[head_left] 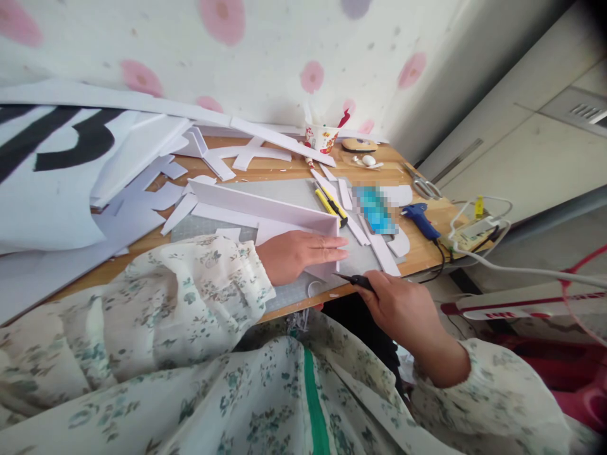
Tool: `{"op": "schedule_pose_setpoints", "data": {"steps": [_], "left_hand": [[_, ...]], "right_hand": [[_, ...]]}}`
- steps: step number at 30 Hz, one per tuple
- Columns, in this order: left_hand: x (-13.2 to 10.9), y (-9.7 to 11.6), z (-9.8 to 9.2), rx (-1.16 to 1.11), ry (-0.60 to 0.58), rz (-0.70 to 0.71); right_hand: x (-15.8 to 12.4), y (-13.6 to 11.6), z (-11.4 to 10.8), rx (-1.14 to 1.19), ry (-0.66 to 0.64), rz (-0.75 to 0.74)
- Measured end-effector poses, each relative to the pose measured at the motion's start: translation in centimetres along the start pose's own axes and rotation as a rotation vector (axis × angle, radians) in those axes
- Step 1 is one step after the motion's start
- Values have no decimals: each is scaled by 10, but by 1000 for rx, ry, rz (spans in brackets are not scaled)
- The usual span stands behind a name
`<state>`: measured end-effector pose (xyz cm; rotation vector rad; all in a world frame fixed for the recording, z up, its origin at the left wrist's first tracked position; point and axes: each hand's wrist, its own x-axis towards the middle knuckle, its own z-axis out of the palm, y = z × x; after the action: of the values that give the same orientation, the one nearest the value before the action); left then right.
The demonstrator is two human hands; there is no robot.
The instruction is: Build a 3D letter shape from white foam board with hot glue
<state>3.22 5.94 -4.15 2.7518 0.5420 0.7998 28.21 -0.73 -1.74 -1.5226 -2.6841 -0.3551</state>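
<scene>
My right hand (403, 309) is closed round the black handle of a slim craft knife (359, 280). The blade points left, its tip by the lower corner of a white foam-board piece (270, 203). This piece has a long upright wall and a short upright end, with flat board at its foot. My left hand (298, 254) lies against it with fingers stretched out, two of them reaching past the end wall. I cannot see the left thumb. Under the piece is a grey cutting mat (190, 237), and a thin curled offcut (313, 289) lies near the table's front edge.
A yellow-and-black utility knife (332, 205), a phone with a blurred screen (377, 212), a blue glue gun (420, 220) and scissors (421, 183) lie to the right. Foam-board scraps (256, 153) and a paper cup (322, 136) stand behind. A white cable (512, 268) hangs beyond the table's right edge.
</scene>
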Motion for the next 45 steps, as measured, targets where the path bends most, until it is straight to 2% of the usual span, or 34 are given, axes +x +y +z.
{"op": "schedule_pose_setpoints", "data": {"steps": [10,14,17,24,30,37,43,45], "left_hand": [[0,-1,1,-16,-12,-5],[0,-1,1,-20,-22,-6],[0,-1,0,-30,-18,-11],[-1,-2,3,-20,10,-5],[-3,-6,9,-6,23,-2],[-3,-5,7,-7,29,6],[-4,-6,8,-12,30,9],[-4,-6,8,-16,27,8]], "right_hand": [[-1,-5,8,-76,-110,-3],[-4,-4,9,2,-44,-13],[-3,-4,7,-25,14,-2],[-3,-7,11,-54,-60,-4],[-4,-4,9,-30,60,2],[-4,-9,12,-62,-68,10],[-5,-7,11,-54,16,8],[-5,-8,11,-65,2,13]]}}
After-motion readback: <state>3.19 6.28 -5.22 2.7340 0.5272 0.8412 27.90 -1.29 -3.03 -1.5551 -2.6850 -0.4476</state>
